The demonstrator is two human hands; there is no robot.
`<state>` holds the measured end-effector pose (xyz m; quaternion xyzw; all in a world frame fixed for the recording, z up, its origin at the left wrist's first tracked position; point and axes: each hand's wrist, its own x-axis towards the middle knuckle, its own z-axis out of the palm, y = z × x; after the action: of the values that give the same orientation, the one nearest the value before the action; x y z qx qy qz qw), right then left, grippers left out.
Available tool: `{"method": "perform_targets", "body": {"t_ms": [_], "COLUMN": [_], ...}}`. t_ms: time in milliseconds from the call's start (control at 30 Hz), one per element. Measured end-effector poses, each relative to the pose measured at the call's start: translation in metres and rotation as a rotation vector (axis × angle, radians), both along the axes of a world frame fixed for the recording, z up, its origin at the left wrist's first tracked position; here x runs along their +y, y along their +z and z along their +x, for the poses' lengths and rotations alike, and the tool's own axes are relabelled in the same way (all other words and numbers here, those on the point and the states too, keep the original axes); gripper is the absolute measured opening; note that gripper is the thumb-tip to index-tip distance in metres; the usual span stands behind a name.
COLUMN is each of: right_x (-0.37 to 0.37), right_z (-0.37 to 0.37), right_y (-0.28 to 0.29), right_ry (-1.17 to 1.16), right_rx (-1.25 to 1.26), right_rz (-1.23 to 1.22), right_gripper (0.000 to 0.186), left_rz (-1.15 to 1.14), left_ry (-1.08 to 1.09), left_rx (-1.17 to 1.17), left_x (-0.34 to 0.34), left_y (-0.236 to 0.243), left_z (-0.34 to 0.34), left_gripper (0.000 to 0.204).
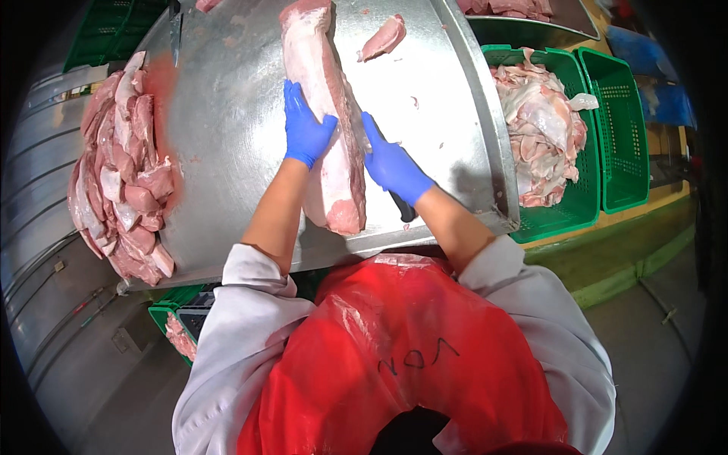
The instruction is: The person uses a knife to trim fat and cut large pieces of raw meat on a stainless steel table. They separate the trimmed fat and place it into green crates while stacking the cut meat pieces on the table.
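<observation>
A long pork loin (334, 144) lies lengthwise on the metal table, its near end close to the front edge. My left hand (309, 130), in a blue glove, rests flat on the loin's left side with the thumb spread across the top. To the right of the loin, my right hand (394, 163), also gloved in blue, is closed around a knife (403, 206). The knife's black handle end sticks out below the palm; its blade cannot be made out. A small piece of meat (383, 38) sits on the table beyond my right hand.
Cut meat pieces (125, 174) are heaped along the table's left edge. Another knife (176, 38) lies at the far left. Beyond the raised right rim (485, 106) stand a green crate (565, 212) of trimmings and another green crate (626, 136). A metal tray (523, 29) of meat is behind them.
</observation>
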<state>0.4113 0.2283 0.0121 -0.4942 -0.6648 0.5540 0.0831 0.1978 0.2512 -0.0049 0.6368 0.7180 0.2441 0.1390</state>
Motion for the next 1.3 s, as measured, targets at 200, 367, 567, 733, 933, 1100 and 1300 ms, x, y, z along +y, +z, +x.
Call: {"method": "perform_targets", "body": {"t_ms": [200, 367, 567, 733, 933, 1100, 1300], "right_x": [0.098, 0.064, 0.069, 0.018, -0.085, -0.113, -0.122], "right_z": [-0.043, -0.019, -0.017, 0.001, 0.064, 0.106, 0.185], "right_y": [-0.011, 0.02, 0.015, 0.02, 0.032, 0.075, 0.089], "right_ry": [-0.053, 0.007, 0.016, 0.049, 0.229, 0.369, 0.28], "right_rx": [0.056, 0.054, -0.002, 0.09, -0.108, -0.102, -0.036], "right_rz": [0.085, -0.072, 0.013, -0.081, -0.064, -0.019, 0.097], "right_gripper": [0.079, 0.078, 0.076, 0.077, 0.076, 0.082, 0.08], "left_rz": [0.044, 0.145, 0.185, 0.096, 0.044, -0.015, -0.196], "left_ry": [-0.011, 0.107, -0.108, 0.033, 0.1, 0.131, 0.109], "left_rx": [-0.076, -0.062, 0.101, 0.14, 0.154, 0.194, 0.452], "left_x": [0.077, 0.089, -0.009, -0.013, -0.009, 0.018, 0.037], "left_y": [-0.009, -0.008, 0.004, 0.016, 0.012, 0.012, 0.028], "left_z": [-0.018, -0.029, 0.016, 0.024, 0.022, -0.011, -0.042], "left_gripper": [0.098, 0.089, 0.062, 0.06, 0.06, 0.06, 0.072]}}
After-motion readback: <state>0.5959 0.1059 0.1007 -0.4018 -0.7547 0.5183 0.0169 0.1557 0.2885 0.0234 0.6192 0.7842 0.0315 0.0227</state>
